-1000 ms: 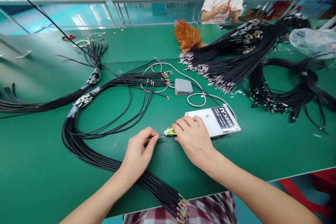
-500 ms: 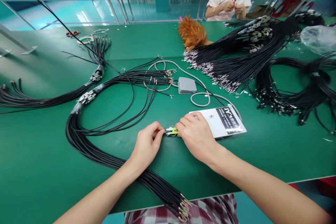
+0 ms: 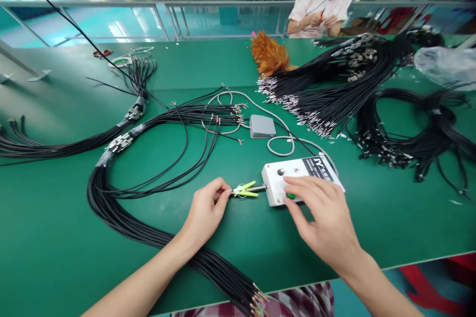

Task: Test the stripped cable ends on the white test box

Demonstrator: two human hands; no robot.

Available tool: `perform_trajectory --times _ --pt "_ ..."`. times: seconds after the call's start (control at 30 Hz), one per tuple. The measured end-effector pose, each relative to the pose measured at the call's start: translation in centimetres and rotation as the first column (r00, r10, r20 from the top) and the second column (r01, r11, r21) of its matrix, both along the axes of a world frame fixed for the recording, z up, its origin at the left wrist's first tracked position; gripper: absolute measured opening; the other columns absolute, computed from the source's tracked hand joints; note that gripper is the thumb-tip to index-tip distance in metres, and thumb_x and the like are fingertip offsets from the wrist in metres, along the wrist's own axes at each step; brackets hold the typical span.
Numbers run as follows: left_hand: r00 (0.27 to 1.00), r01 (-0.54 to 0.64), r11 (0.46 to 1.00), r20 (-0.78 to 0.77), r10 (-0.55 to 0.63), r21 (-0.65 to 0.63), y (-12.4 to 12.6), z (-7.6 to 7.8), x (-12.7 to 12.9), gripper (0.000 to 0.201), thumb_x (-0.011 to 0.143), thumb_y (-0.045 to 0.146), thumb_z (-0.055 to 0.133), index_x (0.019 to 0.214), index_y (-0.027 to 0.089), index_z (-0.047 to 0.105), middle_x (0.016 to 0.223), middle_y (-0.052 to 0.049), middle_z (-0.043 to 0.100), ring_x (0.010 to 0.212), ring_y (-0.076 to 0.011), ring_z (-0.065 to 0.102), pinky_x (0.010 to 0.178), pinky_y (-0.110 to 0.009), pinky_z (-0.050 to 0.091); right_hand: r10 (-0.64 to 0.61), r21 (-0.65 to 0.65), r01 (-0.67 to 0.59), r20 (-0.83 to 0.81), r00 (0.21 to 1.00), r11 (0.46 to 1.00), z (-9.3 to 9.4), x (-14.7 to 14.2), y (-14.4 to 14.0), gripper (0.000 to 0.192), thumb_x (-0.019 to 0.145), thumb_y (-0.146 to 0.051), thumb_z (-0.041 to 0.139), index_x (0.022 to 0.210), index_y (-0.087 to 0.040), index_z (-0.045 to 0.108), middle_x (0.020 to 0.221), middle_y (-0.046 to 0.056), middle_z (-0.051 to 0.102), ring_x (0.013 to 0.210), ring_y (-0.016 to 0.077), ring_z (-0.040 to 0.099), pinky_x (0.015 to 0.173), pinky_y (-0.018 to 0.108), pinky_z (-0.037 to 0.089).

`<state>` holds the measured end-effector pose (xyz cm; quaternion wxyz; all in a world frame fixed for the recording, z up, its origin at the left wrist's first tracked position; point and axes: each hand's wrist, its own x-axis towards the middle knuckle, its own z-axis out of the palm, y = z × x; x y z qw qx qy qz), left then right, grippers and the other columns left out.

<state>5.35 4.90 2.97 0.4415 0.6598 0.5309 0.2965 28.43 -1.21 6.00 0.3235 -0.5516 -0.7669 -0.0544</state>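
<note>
My left hand pinches the stripped end of a thin black cable against a yellow-green clip that juts from the left side of a white box. My right hand hovers over the box's near edge with spread fingers, the fingertips at a green button on its top. A black knob sits on the box beside it. A thick bundle of black cables loops on the green table under my left forearm.
A grey foot pedal with a grey cord lies behind the box. Big heaps of black cables fill the right side, and another bundle lies left. An orange feather duster lies beyond. A person in white works across the table.
My right hand has left the clip and moved right, onto the box's near edge by the green button. The box's top, knob and clip now show. My left hand keeps the cable end.
</note>
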Motion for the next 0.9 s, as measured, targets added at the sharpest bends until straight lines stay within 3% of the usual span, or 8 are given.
perform_trajectory --times 0.17,0.33,0.57,0.7,0.8,0.9 --pt "1.000 -0.008 1.000 0.029 0.008 -0.010 0.0 -0.1 -0.1 0.017 0.086 0.029 0.051 0.073 0.019 0.054 0.064 0.003 0.052 0.057 -0.0129 0.048 0.054 -0.023 0.036 -0.045 0.031 0.048 -0.105 0.993 0.998 -2.3 0.7 -3.1 0.012 0.091 -0.011 0.058 0.086 -0.021 0.061 0.115 0.005 0.074 0.108 0.0248 0.059 0.091 0.041 0.038" --pt "1.000 -0.024 1.000 0.016 0.024 -0.009 0.1 -0.1 -0.5 0.016 0.085 0.028 0.053 0.072 0.019 0.056 0.064 0.003 0.055 0.058 -0.0125 0.049 0.054 -0.022 0.036 -0.122 0.107 0.131 -0.084 0.989 0.986 -4.0 0.0 -2.9 0.014 0.090 -0.014 0.062 0.081 -0.023 0.061 0.105 -0.003 0.077 0.103 0.0235 0.064 0.091 0.041 0.034" --pt "0.991 -0.125 0.992 0.051 0.124 0.015 0.6 0.3 -2.0 0.019 0.081 0.033 0.059 0.070 0.018 0.057 0.057 0.004 0.054 0.047 -0.0107 0.049 0.045 -0.021 0.037 -0.094 0.108 0.103 -0.088 0.992 0.989 -3.8 0.4 -2.8 0.016 0.087 -0.009 0.063 0.085 -0.025 0.061 0.103 0.001 0.077 0.105 0.0269 0.062 0.093 0.046 0.038" --pt "0.954 -0.283 0.953 0.136 0.268 0.110 5.2 3.2 -5.4 0.021 0.077 0.035 0.065 0.070 0.019 0.055 0.058 0.003 0.058 0.050 -0.0102 0.053 0.049 -0.022 0.041 -0.017 0.076 0.029 -0.151 0.988 0.997 -3.7 -0.1 -4.0 0.018 0.086 -0.009 0.062 0.096 -0.024 0.061 0.110 0.005 0.075 0.110 0.0275 0.060 0.093 0.046 0.041" --pt "0.894 -0.437 0.869 0.221 0.391 0.230 9.5 6.4 -8.5 0.034 0.089 0.040 0.051 0.064 0.020 0.038 0.048 0.009 0.046 0.051 -0.0079 0.052 0.054 -0.023 0.041 0.059 0.037 -0.053 -0.174 0.983 0.998 -4.3 -0.5 -5.0 0.020 0.087 -0.006 0.059 0.099 -0.022 0.060 0.113 0.008 0.073 0.110 0.0252 0.060 0.093 0.044 0.042" --pt "0.890 -0.455 0.816 0.224 0.398 0.356 9.6 7.7 -8.8 0.039 0.099 0.037 0.031 0.066 0.019 0.042 0.058 0.008 0.055 0.079 -0.0099 0.062 0.069 -0.029 0.041 0.088 -0.014 -0.092 -0.196 0.977 0.996 -4.8 -0.7 -5.5 0.021 0.087 -0.004 0.057 0.101 -0.020 0.060 0.115 0.009 0.072 0.110 0.0234 0.060 0.093 0.042 0.045"
